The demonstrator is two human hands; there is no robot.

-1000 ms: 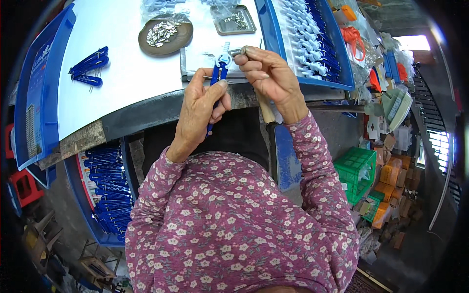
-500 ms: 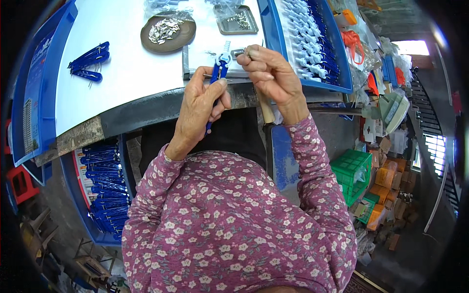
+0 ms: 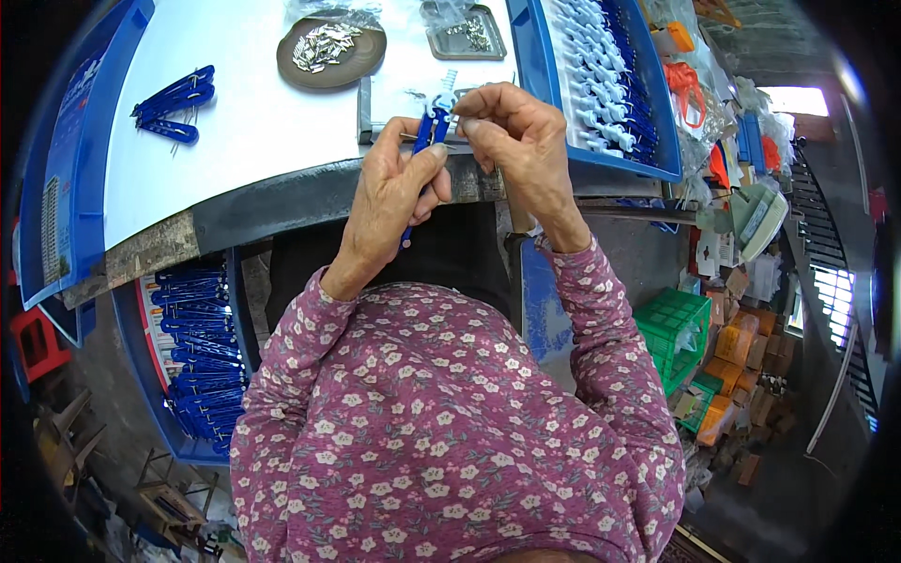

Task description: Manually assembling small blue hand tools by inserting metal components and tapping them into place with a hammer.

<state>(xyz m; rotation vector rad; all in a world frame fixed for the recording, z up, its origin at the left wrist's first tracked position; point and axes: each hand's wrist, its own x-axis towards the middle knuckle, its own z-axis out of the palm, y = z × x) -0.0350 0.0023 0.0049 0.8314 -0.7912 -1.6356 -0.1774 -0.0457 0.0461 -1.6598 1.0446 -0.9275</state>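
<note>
My left hand (image 3: 387,195) is wrapped round a blue-handled plier-like tool (image 3: 428,133) with a pale blue head, held upright over the table's front edge. Thumb and fingers of my right hand (image 3: 526,141) are pinched together at the right side of that head; whatever small piece lies between them is hidden. Just behind the tool sits a low metal fixture (image 3: 366,108). Further back, a round brown dish (image 3: 369,68) holds many small silvery pins, and a grey rectangular tray (image 3: 499,49) holds more small metal parts.
Several blue-handled tools (image 3: 176,105) lie on the white tabletop at left. A blue tray (image 3: 668,161) of pale-headed tools stands at right. Below the table at left, another blue tray (image 3: 221,450) holds blue handles. A green crate (image 3: 678,324) stands on the floor at right.
My right hand has come down and left from beside the tool to its head, its fingers now meeting it. The left hand still holds the tool, shifted slightly right in view.
</note>
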